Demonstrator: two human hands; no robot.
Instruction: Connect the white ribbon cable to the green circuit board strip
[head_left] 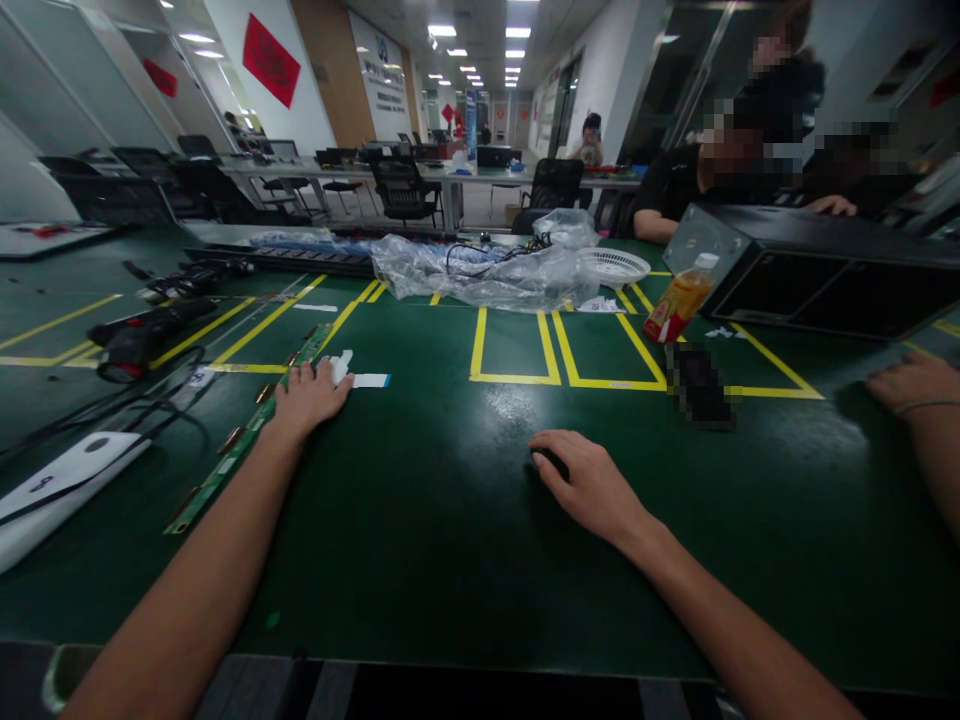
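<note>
My left hand (pixel 309 397) rests on a long narrow green circuit strip (pixel 241 443) that runs diagonally over the green table (pixel 450 540). Its fingers are curled round a white flat ribbon cable (pixel 360 378) with a blue tip that sticks out to the right. My right hand (pixel 581 485) lies palm down near the middle of the table, fingers bent over a small dark object (pixel 551 462) that I cannot make out.
A bottle of yellow drink (pixel 679 302) leans by a black computer case (pixel 817 272). Clear plastic bags with cables (pixel 487 272) and a white fan grille (pixel 615 266) lie behind the yellow taped boxes. A red-black power tool (pixel 139 340) lies left. Another person's hand (pixel 911 385) rests right.
</note>
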